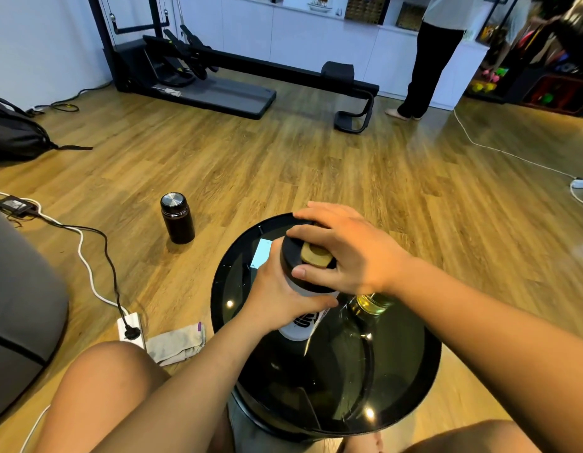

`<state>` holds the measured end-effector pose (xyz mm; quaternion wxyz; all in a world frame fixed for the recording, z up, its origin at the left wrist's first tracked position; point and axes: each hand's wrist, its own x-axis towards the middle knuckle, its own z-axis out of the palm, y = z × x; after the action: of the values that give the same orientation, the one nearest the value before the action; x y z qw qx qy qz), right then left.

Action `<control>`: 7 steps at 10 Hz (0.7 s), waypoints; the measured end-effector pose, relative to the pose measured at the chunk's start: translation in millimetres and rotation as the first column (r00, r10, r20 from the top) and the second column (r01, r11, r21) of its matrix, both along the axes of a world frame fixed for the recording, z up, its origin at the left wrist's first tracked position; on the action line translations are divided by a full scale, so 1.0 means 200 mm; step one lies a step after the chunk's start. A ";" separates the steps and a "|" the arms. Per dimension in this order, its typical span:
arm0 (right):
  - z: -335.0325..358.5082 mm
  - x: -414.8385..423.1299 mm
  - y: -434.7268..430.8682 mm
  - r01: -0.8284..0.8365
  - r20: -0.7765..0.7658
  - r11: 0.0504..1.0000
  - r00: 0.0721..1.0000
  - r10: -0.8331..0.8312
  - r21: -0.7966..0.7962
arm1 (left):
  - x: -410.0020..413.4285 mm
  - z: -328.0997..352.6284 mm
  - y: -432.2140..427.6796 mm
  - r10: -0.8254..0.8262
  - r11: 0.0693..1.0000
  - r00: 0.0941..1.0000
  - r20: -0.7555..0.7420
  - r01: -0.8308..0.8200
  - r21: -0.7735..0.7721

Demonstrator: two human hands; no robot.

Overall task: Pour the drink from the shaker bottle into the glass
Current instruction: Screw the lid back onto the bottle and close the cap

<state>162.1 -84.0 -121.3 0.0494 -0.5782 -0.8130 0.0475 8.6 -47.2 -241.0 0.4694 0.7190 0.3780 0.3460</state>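
A white shaker bottle [300, 325] with black lettering stands on the round black glass table [365, 387]. Its black lid [295, 256] carries a tan flip cap. My left hand [277, 295] is wrapped around the bottle's upper body. My right hand [342, 250] lies over the lid from above, thumb and fingers gripping its rim. Just right of the bottle, under my right wrist, stands a glass [372, 304] with a yellowish tint, mostly hidden by my forearm.
A dark flask [177, 219] stands on the wooden floor to the left. A power strip [130, 326] with cables and a cloth pouch [177, 343] lie near my left knee. A person stands far back right beside a black exercise bench [283, 67].
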 end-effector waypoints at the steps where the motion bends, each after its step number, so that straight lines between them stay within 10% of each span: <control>1: 0.02 0.01 0.05 -0.147 0.111 0.986 0.984 0.138 0.080 | -0.03 0.00 0.06 -0.109 0.994 0.994 -0.028 0.109 0.001; 3: -0.01 -0.06 0.08 -0.086 -0.040 0.996 0.995 0.087 0.030 | -0.06 -0.01 0.19 -0.268 0.963 0.962 -0.046 0.266 -0.047; 7: -0.05 -0.05 0.08 0.050 -0.114 0.998 0.992 -0.046 0.037 | 0.07 -0.09 0.01 0.074 0.996 0.990 0.122 -0.067 -0.058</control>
<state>152.4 -68.0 -130.5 0.1081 -0.5929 -0.7955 0.0629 23.1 -45.8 -259.5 0.4986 0.6694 0.3824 0.3962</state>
